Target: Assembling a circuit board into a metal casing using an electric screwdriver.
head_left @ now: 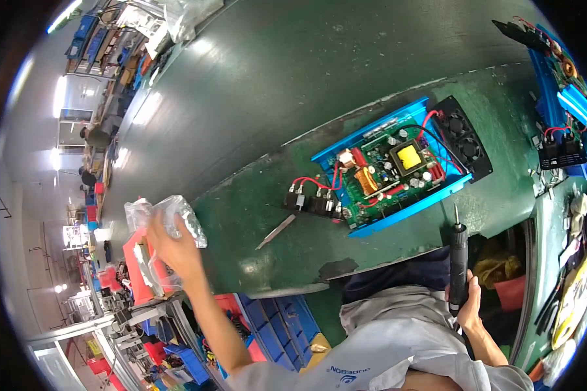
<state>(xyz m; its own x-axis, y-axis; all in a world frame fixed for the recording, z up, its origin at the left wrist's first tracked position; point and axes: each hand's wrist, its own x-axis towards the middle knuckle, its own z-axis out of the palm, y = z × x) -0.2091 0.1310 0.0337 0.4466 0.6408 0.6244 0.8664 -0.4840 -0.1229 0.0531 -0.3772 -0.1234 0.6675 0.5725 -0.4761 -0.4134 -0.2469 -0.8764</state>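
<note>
Gripping a screwdriver (459, 264), the right hand (471, 309) is near the circuit board (386, 174); the left hand (177, 253) is at a clear bag (192, 225), its hold unclear.

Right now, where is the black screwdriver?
In the head view, the black screwdriver is right of centre, held in the right hand, its tip just below the right end of the blue-sided circuit unit.

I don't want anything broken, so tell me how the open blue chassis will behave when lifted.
The blue chassis has metal-looking walls, so it should feel stiff. The black left-end panel sits askew, red wires attached, so it may flop. The exposed circuit board is crowded with components, so gripping there could break something.
</note>
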